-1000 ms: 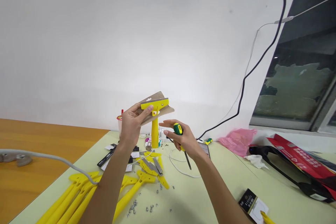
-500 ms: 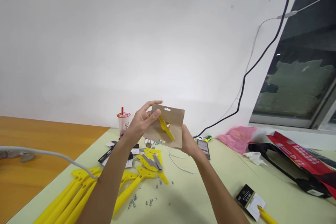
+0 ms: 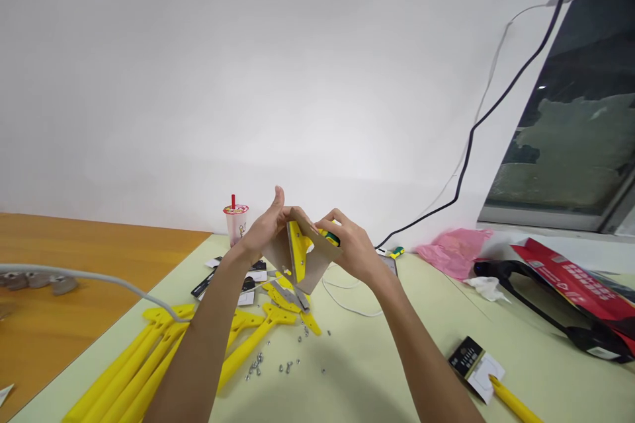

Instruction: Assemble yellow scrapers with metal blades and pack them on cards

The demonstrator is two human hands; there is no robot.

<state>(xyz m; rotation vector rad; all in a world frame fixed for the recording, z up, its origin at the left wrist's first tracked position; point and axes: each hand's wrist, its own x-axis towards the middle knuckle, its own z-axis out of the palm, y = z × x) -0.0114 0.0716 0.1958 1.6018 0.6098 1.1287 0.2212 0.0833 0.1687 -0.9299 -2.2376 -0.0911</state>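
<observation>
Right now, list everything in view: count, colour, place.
Scraper: one, yellow, held centre
Folded card: one, brown, against scraper
Screwdrivers: two, green and yellow, one held, one rear
Printed cards: several, black and white, left and right
Handles: several, yellow, mostly front left
Flat pieces: several, yellow and grey, centre
Metal bits: many, silver, centre
Cup: one, pinkish, rear left
Phone: one, grey, rear, partly hidden
Plastic bag: one, pink, right rear
Tissue: one, white, by bag
Package: one, red, far right
Frame: one, black, by package
Round pieces: several, grey, left
Tabletops: two, green and brown, below
Wall: one, white, behind
Window: one, dark, right
Cables: several, black, white, grey, wall and tabletops
Left hand: one, at folded card
Right hand: one, around screwdriver
</observation>
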